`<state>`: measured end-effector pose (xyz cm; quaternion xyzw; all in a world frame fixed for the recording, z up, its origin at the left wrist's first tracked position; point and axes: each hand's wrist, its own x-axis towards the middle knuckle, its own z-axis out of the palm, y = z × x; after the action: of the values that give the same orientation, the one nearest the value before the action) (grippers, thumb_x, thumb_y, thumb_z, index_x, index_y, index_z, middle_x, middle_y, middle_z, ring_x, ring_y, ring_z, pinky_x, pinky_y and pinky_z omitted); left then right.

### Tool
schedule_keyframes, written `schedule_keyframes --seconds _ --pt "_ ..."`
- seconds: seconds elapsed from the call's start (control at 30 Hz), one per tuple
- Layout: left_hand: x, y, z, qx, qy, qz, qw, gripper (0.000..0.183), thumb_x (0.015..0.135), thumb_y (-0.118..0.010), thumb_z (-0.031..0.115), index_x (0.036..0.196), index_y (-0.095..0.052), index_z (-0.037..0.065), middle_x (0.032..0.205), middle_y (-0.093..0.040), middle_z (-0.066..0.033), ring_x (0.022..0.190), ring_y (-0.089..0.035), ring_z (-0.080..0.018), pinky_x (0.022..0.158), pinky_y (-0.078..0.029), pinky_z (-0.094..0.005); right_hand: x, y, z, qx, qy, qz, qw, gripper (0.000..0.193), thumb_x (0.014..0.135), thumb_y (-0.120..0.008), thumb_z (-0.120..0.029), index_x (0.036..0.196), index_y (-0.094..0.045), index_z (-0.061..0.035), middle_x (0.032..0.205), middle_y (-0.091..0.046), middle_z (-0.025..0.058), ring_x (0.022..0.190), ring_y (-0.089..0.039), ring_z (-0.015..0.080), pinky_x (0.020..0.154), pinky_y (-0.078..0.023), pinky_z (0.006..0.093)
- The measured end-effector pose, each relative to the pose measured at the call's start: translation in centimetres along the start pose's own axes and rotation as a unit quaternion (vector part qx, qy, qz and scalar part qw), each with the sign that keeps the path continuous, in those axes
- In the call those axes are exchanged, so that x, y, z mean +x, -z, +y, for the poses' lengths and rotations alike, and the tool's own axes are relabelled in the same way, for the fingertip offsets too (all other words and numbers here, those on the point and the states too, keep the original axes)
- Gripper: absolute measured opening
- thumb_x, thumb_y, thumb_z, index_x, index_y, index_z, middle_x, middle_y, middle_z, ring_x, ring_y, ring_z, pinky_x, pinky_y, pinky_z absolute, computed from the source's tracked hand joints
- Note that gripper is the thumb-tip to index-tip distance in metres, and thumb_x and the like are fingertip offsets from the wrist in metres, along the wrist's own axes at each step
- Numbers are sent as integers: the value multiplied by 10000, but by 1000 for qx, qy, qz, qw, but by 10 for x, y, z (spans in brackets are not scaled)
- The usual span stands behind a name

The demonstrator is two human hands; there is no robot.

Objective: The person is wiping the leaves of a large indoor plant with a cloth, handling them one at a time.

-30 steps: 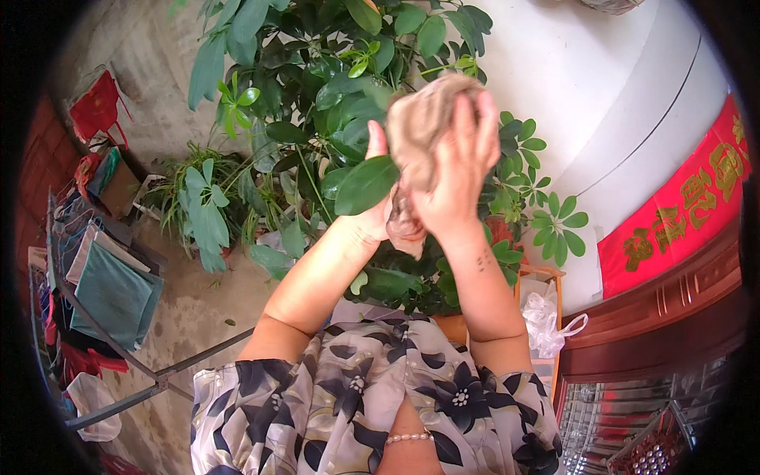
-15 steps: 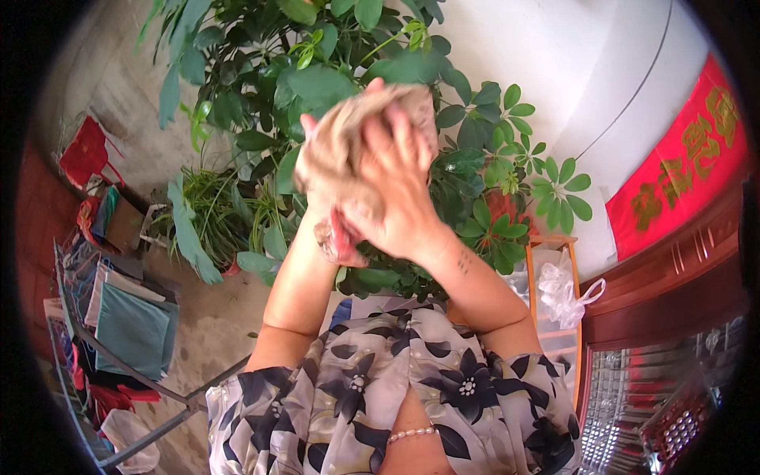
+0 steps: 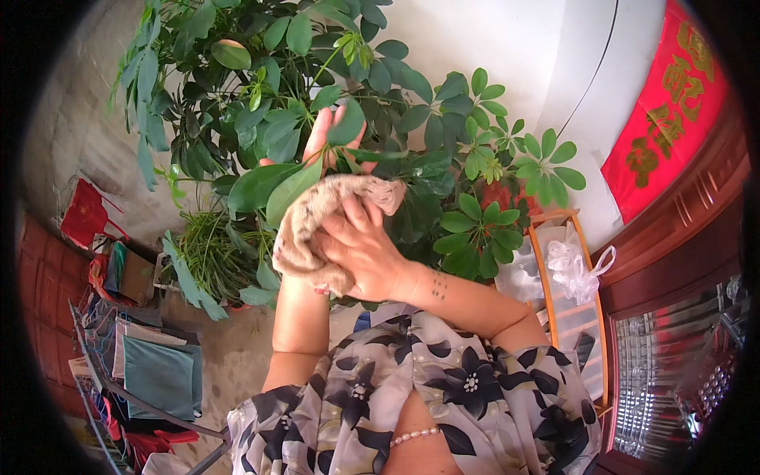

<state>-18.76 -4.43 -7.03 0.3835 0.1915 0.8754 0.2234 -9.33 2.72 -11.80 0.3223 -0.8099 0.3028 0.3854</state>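
White plastered wall (image 3: 507,39) behind, a red hanging banner (image 3: 673,111) with gold characters at the right, a dark wooden door frame (image 3: 673,237) below it; concrete floor (image 3: 229,356) at lower left with a rack of folded cloths (image 3: 158,372) and a red stool (image 3: 83,218). Biggest thing in view: a tall potted plant (image 3: 261,103) with broad glossy leaves, a smaller grassy plant (image 3: 210,257) at its foot, an orange-framed stand (image 3: 554,237) with a plastic bag (image 3: 574,265) to the right. The person wears a dark floral dress (image 3: 443,396). Left hand (image 3: 336,138) is raised among the foliage, grip spread flat with fingers extended behind one long leaf (image 3: 273,186), backing it from beneath. Right hand (image 3: 360,249) has its grip pressed together around a bunched beige cloth (image 3: 317,218), which lies over the upper face of that same leaf, just in front of the chest at the middle of the view. Judgement on doing this wipe well: keep the open palm under the blade so the stalk takes no strain; draw the cloth from stem end toward tip along the midrib, light pressure, one direction. Turn the cloth to a fresh fold once soiled. Risk looks like creasing or tearing the leaf if the cloth hand pulls sideways against the unsupported edge.
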Motion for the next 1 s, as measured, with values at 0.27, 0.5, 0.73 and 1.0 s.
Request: schedule_keyframes --seconds 0.27,0.5,0.73,1.0 --pt "-27 -17 12 -90 -39 118 988 624 843 -557 465 1232 -461 -13 1192 -536 -126 1151 -476 -251 992 -385 -414 47 51 47 -178 -54 17 983 634 766 -603 -409 1268 -455 -51 1424 -278 200 1333 -194 398 1023 -208 512" --pt "-15 -24 14 -250 83 -21 964 989 750 -436 740 1361 -306 -28 1422 -294 -182 1277 -352 -300 1071 -281 -435 39 56 88 406 -276 385 782 271 951 -421 -187 1142 -493 -8 1077 -560 86 941 -584 172 853 -463 306" --pt "-10 -27 12 16 76 92 993 835 862 -288 671 1349 -358 -4 1400 -369 -128 1248 -382 -216 1037 -316 -345 23 55 41 295 -124 524 789 307 900 -388 -221 1117 -501 -37 1167 -507 115 1091 -489 239 962 -377 393" --pt "-10 7 -6 -176 82 -45 980 880 837 -282 708 1390 -278 24 1391 -358 -137 1254 -373 -257 1056 -305 -388 42 7 28 -32 17 103 994 456 849 -521 -374 1237 -506 -134 1319 -382 186 1277 -288 392 1055 -188 543"
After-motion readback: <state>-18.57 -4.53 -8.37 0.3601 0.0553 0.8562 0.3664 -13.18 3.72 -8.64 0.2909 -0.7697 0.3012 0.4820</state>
